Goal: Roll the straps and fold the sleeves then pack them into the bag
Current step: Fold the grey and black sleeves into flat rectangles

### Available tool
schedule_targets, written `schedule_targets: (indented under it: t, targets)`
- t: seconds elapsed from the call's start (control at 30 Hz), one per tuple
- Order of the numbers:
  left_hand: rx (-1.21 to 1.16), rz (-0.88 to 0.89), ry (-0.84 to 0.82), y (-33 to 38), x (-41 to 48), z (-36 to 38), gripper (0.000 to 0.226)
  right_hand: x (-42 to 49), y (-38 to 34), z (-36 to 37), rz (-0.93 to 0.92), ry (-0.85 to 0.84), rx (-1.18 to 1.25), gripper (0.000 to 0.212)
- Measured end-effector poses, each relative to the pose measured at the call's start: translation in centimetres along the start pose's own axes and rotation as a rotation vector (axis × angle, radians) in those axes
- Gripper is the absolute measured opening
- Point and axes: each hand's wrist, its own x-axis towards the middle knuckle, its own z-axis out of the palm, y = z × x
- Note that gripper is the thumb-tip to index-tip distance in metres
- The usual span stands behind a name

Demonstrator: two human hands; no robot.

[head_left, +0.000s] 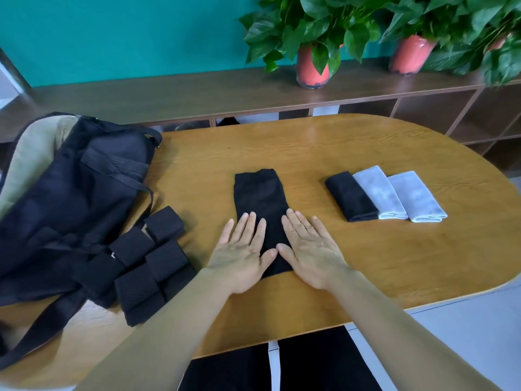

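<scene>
A black sleeve [259, 196] lies flat in the middle of the wooden table [324, 148], running away from me. My left hand [242, 255] and my right hand [310, 252] both press on its near end with straight fingers, thumbs almost touching. A black bag [73, 193] lies at the table's left end, its straps spread out. Several rolled black straps [149, 258] sit bunched beside the bag. To the right lie three folded sleeves side by side: one black [351, 200] and two light grey [379, 194] [417, 196].
The table's rounded right edge curves off near the folded sleeves. Behind the table runs a low dark shelf unit [423, 108] with potted plants [313, 66] in red pots on top. A beige chair back [31, 153] shows behind the bag.
</scene>
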Motion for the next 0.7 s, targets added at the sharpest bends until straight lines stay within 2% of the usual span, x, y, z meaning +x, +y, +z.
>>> schedule_targets:
  t: [0.1,0.23,0.43,0.5,0.57,0.63,0.7]
  targets:
    - [0.015,0.001,-0.012,0.3,-0.9,0.4,0.068,-1.4,-0.5,0.2,0.031,0.003,-0.004,0.079]
    - [0.016,0.017,-0.01,0.7,-2.3,0.8,0.067,-3.1,-0.9,0.4,0.044,0.005,0.011,0.07]
    - [-0.012,0.046,-0.036,1.1,-4.1,0.9,0.07,-5.2,-1.4,0.5,0.008,-0.009,0.074,0.067]
    - [-0.061,0.045,0.003,0.7,-4.0,0.2,0.071,-5.2,-1.5,-0.2,-0.014,0.05,0.218,0.063]
    - [-0.084,0.022,0.077,-0.1,-3.3,-0.8,0.07,-4.2,-1.4,-1.0,-0.021,0.182,0.295,0.058]
    - [-0.075,-0.004,0.123,-0.7,-2.0,-1.8,0.068,-2.3,-1.2,-1.8,-0.005,0.257,0.261,0.056]
    - [-0.054,-0.029,0.137,-1.2,-0.5,-2.6,0.068,0.1,-1.1,-2.4,0.026,0.237,0.218,0.055]
